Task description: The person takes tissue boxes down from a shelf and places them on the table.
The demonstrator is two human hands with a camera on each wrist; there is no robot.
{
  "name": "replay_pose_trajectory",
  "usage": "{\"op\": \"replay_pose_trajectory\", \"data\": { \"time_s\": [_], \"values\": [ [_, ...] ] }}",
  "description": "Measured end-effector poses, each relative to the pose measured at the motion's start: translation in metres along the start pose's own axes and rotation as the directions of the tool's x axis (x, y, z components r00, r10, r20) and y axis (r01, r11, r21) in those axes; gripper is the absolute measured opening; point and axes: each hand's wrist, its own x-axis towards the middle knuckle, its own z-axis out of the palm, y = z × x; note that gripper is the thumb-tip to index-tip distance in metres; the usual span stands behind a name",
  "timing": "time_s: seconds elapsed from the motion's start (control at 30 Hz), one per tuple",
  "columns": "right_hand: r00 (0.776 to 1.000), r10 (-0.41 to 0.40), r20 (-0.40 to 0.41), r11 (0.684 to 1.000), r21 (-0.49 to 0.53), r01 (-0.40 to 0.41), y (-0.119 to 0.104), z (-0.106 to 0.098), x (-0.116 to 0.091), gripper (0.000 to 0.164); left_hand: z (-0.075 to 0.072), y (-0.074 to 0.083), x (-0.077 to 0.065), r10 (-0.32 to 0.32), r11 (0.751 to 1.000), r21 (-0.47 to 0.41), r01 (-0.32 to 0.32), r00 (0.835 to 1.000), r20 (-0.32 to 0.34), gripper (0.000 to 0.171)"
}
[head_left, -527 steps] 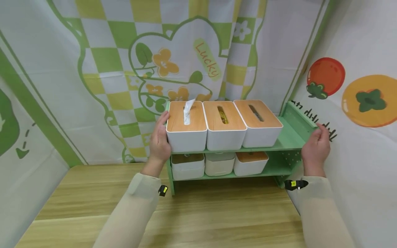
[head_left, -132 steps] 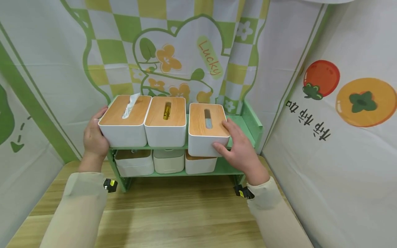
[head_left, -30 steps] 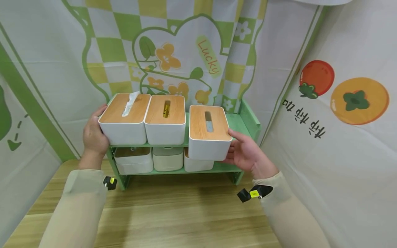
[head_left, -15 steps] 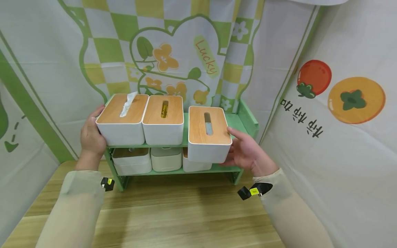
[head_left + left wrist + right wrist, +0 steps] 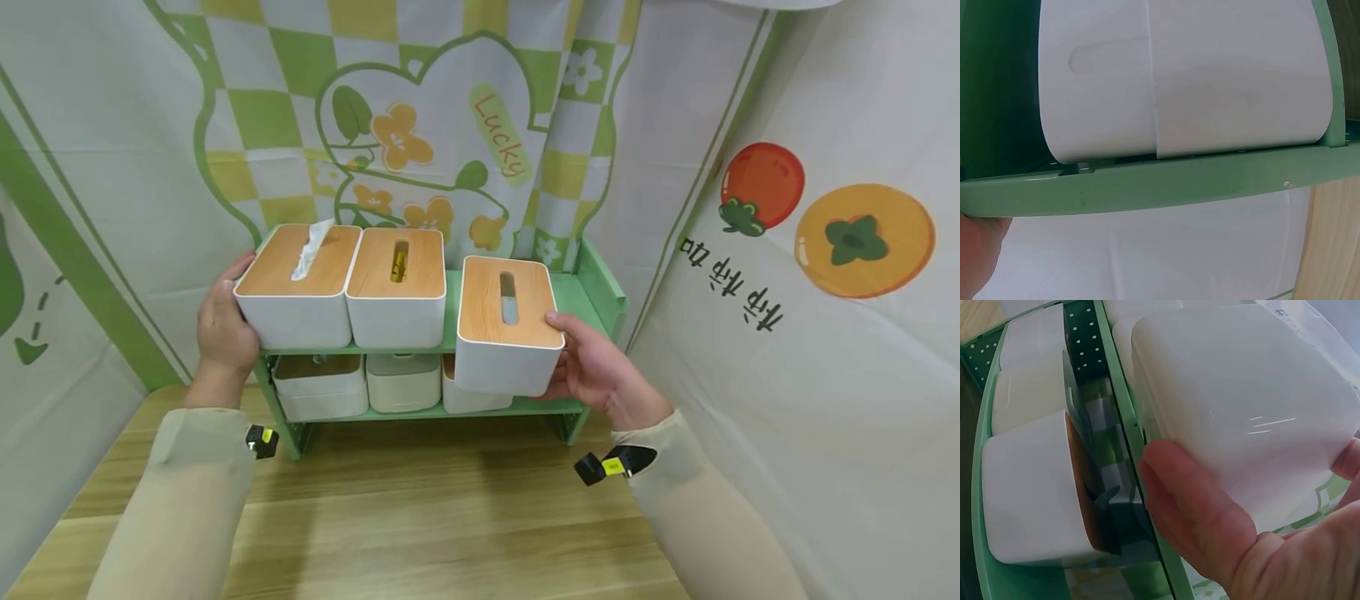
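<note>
My right hand [image 5: 600, 367] holds a white tissue box with a wood-look lid [image 5: 480, 312], thumb at the lid's right edge and fingers beneath. The box juts out past the front of the green two-tier shelf [image 5: 600, 279], slightly turned. In the right wrist view, fingers [image 5: 1188, 487] support the underside of the box [image 5: 1247, 387]. My left hand [image 5: 225, 329] rests along the shelf's left end, beside a tissue box [image 5: 296, 323] with a tissue poking out; its fingertips are hidden. A second tissue box [image 5: 396, 323] stands against that one, something yellow showing in its slot.
On the lower tier sit a white bin [image 5: 322, 407], a cream box [image 5: 405, 390] and another white bin [image 5: 476, 402], partly covered by the held box. The shelf stands on a wooden table [image 5: 450, 517] before a checkered curtain [image 5: 262, 117]. A white wall [image 5: 847, 375] is at the right.
Since the oldest frame, the shelf has shifted left and the right tissue box has come forward. Since 4.4 s ago, my right fingers have moved beneath it. The last half second shows little motion.
</note>
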Motion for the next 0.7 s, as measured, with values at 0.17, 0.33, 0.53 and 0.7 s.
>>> {"op": "replay_pose_trajectory", "data": {
  "time_s": [0.17, 0.33, 0.53, 0.7],
  "values": [
    [1.0, -0.027, -0.002, 0.999, -0.022, 0.027, 0.002, 0.002, -0.006, 0.075, 0.0, 0.001, 0.0, -0.007, 1.0, 0.01, 0.007, 1.0, 0.006, 0.058],
    [0.997, -0.072, 0.02, 0.996, -0.041, 0.073, 0.007, 0.002, -0.012, 0.074, 0.0, -0.001, 0.001, 0.005, 1.0, 0.02, -0.005, 1.0, -0.003, 0.058],
    [0.994, -0.104, 0.036, 0.992, -0.067, 0.106, 0.016, 0.004, -0.021, 0.071, 0.0, 0.0, 0.001, 0.002, 1.0, 0.029, -0.002, 1.0, -0.001, 0.059],
    [0.993, -0.118, 0.023, 0.991, -0.054, 0.12, 0.023, 0.004, -0.027, 0.068, 0.0, 0.001, 0.001, -0.003, 0.999, 0.033, 0.002, 1.0, 0.003, 0.059]
  ]
}}
